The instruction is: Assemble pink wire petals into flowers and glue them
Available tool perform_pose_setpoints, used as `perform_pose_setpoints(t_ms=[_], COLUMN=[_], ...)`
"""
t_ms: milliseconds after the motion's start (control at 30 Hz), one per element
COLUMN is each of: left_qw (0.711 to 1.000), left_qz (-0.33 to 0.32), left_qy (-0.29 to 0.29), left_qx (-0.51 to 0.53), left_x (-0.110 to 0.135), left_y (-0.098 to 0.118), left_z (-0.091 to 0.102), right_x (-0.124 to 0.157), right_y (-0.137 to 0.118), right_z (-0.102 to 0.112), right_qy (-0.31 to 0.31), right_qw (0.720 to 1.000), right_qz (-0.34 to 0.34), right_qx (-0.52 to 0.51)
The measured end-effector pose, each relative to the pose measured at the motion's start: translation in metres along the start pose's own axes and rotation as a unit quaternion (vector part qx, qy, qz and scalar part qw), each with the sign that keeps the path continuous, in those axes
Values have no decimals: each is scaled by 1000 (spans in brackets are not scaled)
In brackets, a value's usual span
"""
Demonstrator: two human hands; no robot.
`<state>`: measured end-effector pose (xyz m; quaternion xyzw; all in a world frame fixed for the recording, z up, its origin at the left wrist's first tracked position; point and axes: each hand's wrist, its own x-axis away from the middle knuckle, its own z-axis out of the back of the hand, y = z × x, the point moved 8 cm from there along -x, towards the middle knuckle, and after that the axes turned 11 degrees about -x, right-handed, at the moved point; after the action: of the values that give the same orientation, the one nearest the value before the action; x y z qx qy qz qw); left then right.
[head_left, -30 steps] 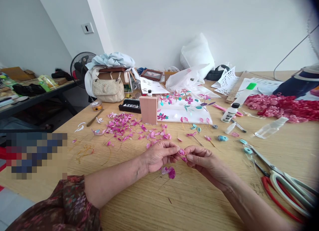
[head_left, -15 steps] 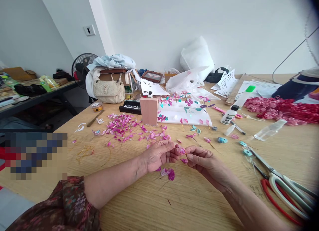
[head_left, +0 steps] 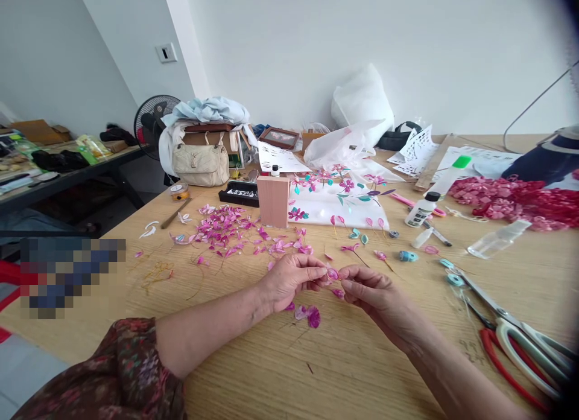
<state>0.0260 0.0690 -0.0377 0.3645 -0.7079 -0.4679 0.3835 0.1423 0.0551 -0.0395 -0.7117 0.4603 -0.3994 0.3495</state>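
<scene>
Between my fingertips, above the front middle of the table, is a small pink petal [head_left: 333, 274] with an orange-yellow edge. My left hand [head_left: 294, 281] pinches its left side between thumb and fingers. From the right, my right hand [head_left: 368, 287] is closed on the petal's other end, where its stem seems to be; the fingers partly hide it. Loose purple-pink petals [head_left: 313, 316] lie on the table just below my hands, and another petal [head_left: 338, 293] rests under my right fingertips. Beyond the left hand spreads a pile of pink petals [head_left: 221, 227] with thin wires.
A wooden block [head_left: 274, 203] stands behind the pile, beside a white sheet [head_left: 316, 212] with wire flowers. Large scissors [head_left: 506, 323] lie at the right, near a blue thread spool [head_left: 408, 256], a white bottle [head_left: 421, 210] and a clear spray bottle [head_left: 497, 242].
My left thumb and fingers have closed in on the petal's left side. My right hand has stayed nearly in place; the whole view has shifted slightly.
</scene>
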Motion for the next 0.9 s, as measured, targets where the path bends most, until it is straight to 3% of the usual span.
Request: perform_pose_setpoints(t_ms=[367, 900], left_qw=[999, 997], left_qz=[18, 33], left_qy=[-41, -44], left_qx=[23, 61], left_x=[1, 4], left_y=[-3, -4], left_z=[-5, -10], right_x=[0, 2], right_y=[3, 4], right_z=[-2, -8], right_qy=[-25, -65], right_qw=[1000, 997], right_qz=[-3, -6], right_qx=[0, -40])
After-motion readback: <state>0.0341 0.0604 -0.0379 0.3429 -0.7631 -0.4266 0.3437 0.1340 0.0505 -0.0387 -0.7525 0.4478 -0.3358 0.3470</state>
